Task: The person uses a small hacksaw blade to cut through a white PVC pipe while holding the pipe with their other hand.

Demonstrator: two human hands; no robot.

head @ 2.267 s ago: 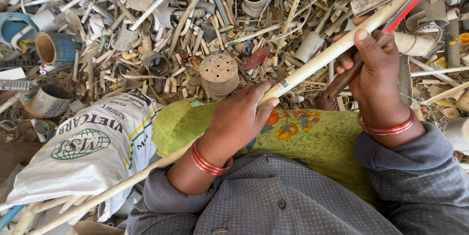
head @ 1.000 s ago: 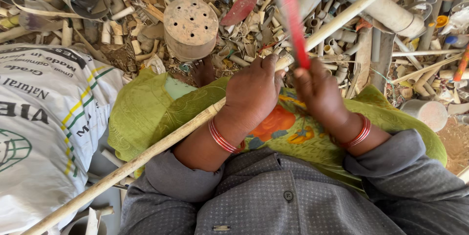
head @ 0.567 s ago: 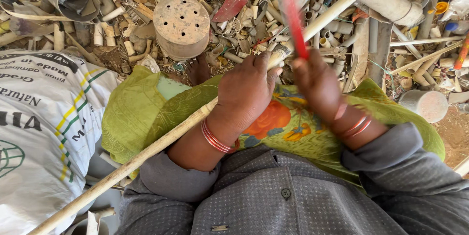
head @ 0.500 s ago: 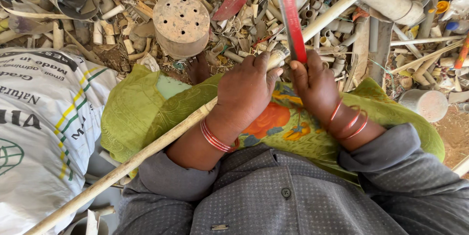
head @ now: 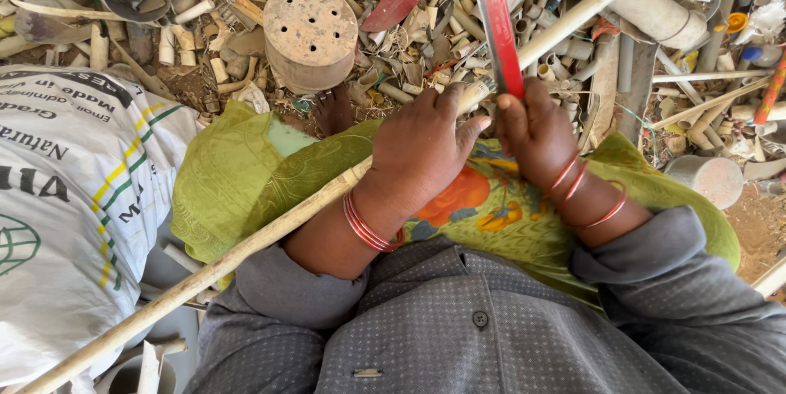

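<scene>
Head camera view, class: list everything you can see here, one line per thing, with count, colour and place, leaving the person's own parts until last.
long cream plastic pipe: one, cream, diagonal across the lap
red flat blade tool: one, red, upright at the pipe
round perforated brown cap: one, brown, upper centre
white printed woven sack: one, white, left
pile of cut pipe scraps: many, cream and grey, across the top
left hand: on the pipe
right hand: gripping the red tool

The person wore a grey, finely dotted shirt with buttons down its front at six o'clock, sleeves pushed up the forearms. Thin red bangles circled both wrists, below the left hand (head: pixel 426 148) and right hand (head: pixel 536 132). A green floral cloth covered the lap.
</scene>
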